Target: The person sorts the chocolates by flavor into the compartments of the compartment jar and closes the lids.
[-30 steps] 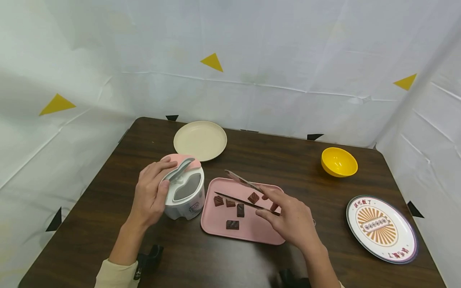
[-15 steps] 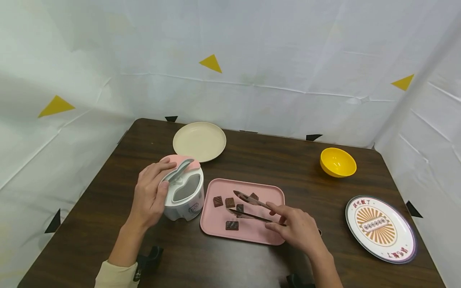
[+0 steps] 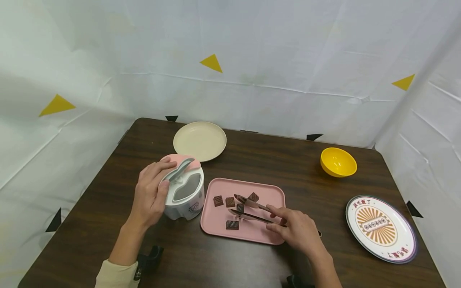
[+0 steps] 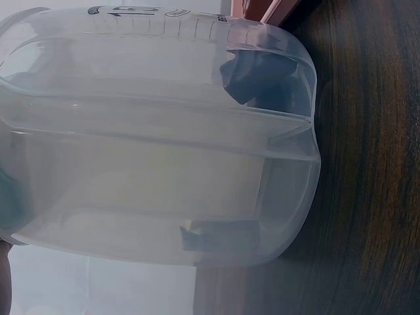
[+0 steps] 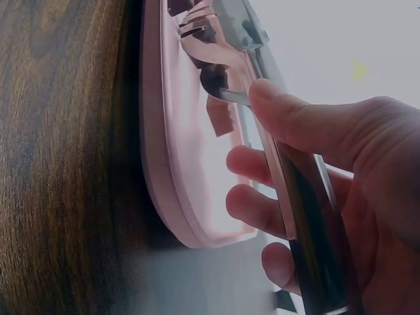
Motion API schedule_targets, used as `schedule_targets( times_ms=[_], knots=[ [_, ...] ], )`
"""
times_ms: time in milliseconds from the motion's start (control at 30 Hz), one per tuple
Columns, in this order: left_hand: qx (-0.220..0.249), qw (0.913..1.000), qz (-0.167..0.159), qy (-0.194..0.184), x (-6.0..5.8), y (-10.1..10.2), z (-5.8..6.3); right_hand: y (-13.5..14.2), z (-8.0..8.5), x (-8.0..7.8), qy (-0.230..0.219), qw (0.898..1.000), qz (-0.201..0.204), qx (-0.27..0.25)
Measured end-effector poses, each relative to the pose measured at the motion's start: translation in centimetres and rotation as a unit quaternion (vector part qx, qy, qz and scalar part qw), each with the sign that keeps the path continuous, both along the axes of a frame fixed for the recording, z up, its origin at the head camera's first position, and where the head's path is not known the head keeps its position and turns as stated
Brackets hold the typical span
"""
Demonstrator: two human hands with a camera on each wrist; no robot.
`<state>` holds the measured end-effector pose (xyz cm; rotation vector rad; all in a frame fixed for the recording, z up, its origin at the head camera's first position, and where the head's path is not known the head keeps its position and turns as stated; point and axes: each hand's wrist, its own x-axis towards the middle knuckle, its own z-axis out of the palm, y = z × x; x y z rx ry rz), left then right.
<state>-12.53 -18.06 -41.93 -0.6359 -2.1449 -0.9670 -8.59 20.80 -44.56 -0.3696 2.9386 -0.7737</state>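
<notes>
In the head view my left hand (image 3: 149, 194) holds the lid of a white container (image 3: 192, 205), thumb and fingers on either side of its grey handle (image 3: 181, 170). The left wrist view shows the container's translucent side (image 4: 164, 151) standing on the table. My right hand (image 3: 299, 229) grips metal tongs (image 3: 252, 203). The tongs' tips are apart, low over a pink tray (image 3: 261, 234), one on each side of a dark chocolate (image 3: 240, 207). Several other chocolates lie around it, among them a striped one (image 3: 253, 197) beside the upper tip and a dark oblong (image 3: 232, 225) nearer me.
A cream plate (image 3: 199, 141) lies behind the container. Further right are a yellow bowl (image 3: 338, 162) and a white patterned plate (image 3: 381, 229) near the table's right edge. White sheeting (image 3: 273, 60) hangs behind the table and at its sides.
My right hand has brought the tongs right and toward me, and their tips now flank the dark chocolate in the middle, closer together than before. The left hand and container have stayed put.
</notes>
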Motion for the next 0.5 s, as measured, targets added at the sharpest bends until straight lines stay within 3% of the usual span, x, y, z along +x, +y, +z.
schedule_targets(
  times_ms=[500],
  knots=[
    [-0.002,1.0000,-0.001,-0.007,-0.01,-0.12,-0.03,0.08,-0.12,0.04,0.039,0.999,0.004,0.005]
  ],
)
